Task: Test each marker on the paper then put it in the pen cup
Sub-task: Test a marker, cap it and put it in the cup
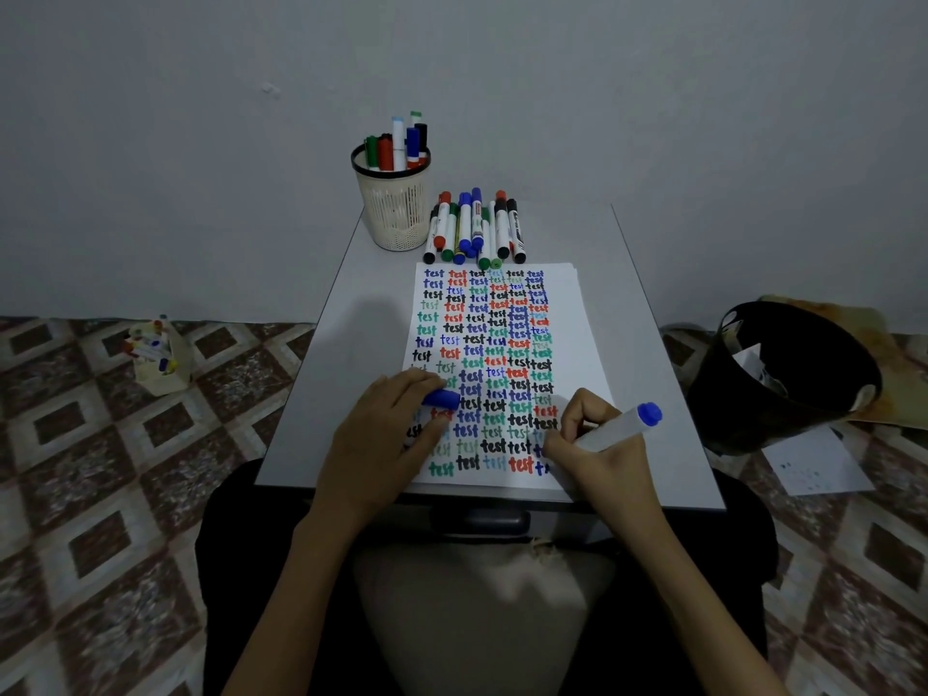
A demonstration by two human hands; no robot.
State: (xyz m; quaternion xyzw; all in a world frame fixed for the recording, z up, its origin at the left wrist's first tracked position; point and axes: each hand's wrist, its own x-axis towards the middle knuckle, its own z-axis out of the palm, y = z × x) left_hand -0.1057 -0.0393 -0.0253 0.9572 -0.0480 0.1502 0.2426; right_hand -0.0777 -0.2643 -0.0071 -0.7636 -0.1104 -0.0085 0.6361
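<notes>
Now R hand [597, 447] pinches blue marker [616, 431] on paper [587, 313]; L hand [381, 434] grips cap [443, 398], hiding words; bin [728, 409] nearby.

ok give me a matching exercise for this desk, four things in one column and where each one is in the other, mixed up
Things
1 pen cup
2 loose markers
3 blue cap
4 black bin

Places
A in the left hand
B on the floor, right of the desk
C lying in a row behind the paper
D standing at the desk's back left corner

Pairs: 1-D, 2-C, 3-A, 4-B
</notes>
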